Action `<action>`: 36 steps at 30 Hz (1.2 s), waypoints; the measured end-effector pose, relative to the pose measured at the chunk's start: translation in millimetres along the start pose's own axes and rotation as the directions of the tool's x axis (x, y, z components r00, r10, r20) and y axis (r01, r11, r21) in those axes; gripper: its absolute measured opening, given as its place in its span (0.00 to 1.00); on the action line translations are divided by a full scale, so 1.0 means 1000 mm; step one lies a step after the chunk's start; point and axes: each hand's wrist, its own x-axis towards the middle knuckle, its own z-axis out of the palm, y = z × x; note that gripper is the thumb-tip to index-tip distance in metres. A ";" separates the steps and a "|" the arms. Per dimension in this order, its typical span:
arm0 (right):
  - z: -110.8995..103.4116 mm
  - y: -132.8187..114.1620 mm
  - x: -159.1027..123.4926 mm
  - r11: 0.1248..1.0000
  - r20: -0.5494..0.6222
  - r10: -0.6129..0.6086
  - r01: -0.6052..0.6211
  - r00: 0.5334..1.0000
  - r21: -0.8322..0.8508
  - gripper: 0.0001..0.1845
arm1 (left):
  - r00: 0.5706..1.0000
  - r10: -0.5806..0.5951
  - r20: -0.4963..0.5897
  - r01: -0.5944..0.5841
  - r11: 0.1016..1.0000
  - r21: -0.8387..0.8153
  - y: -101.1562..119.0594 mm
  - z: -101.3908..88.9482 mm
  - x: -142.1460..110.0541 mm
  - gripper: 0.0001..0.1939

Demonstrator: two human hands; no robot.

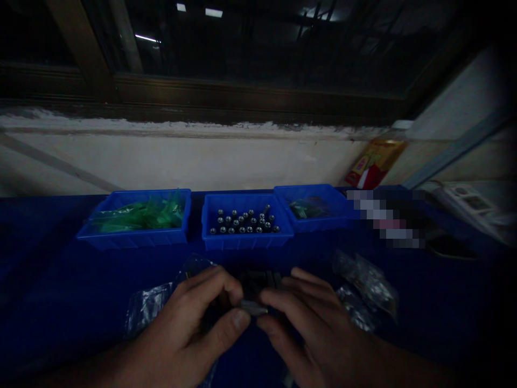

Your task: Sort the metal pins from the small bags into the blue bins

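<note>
A small grey, roughly cylindrical piece [253,307] is pinched between both hands, low in the middle of the head view. My left hand [202,318] is closed, its thumb and forefinger on the left end of the piece. On the right end, the thumb and forefinger of my right hand [311,318] are closed too. Dark parts [260,280] lie just behind the fingertips, too dim to make out. Clear plastic bags [147,307] lie beside my left hand, partly under it.
Along the wall stand three blue bins: one with green plastic bags [141,215], a middle one [246,243] with several upright metal-topped cylinders, and a right one [311,191] with dim contents. Filled clear bags [374,285] lie at right. A red-and-gold packet [375,164] leans on the wall.
</note>
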 end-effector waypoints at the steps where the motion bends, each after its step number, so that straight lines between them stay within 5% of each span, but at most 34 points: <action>1: 0.001 -0.001 0.000 0.999 -0.001 0.023 -0.023 1.000 0.023 0.07 | 1.000 -0.001 -0.017 0.001 1.000 0.001 0.000 0.000 -0.001 0.03; 9: 0.001 -0.006 -0.002 0.988 0.008 0.124 -0.124 0.992 0.092 0.08 | 0.992 0.116 -0.048 -0.113 0.992 0.060 0.000 0.001 -0.003 0.05; 28: 0.006 -0.002 0.000 0.963 0.020 0.121 -0.122 0.992 0.239 0.06 | 0.987 0.133 -0.087 -0.121 0.984 0.127 0.002 0.002 -0.003 0.06; 32: 0.004 -0.005 -0.001 0.977 0.010 0.144 -0.144 0.990 0.160 0.08 | 0.993 0.109 -0.052 -0.103 0.990 0.101 0.003 -0.001 -0.002 0.05; 36: -0.002 -0.006 -0.002 0.999 -0.040 0.020 -0.018 0.999 0.047 0.08 | 0.995 0.088 -0.037 -0.084 0.991 0.100 0.003 -0.002 -0.001 0.08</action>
